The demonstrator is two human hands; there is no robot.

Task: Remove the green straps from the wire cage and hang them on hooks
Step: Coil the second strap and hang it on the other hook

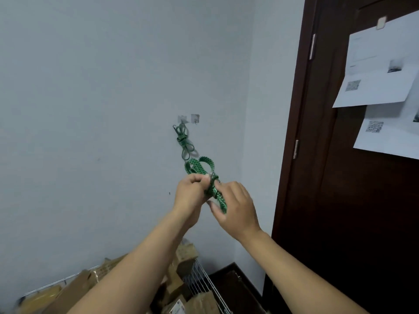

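- Green woven strap (197,166), flat and looped, pinched in curled fingers of left hand (189,194) and right hand (238,207).
- At 11 o'clock, knotted green cord (181,138) dangling from square adhesive hook (182,119).

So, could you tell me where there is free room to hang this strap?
The right hook is free, with bare wall between it and the door. The left hook is crowded: a bundled strap already hangs from it.

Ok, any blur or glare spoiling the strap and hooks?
Head view: even light, no glare; green patterned strap slightly motion-blurred between left hand and right hand; small square wall hooks soft but visible; dark brown door leans from wide-angle distortion.
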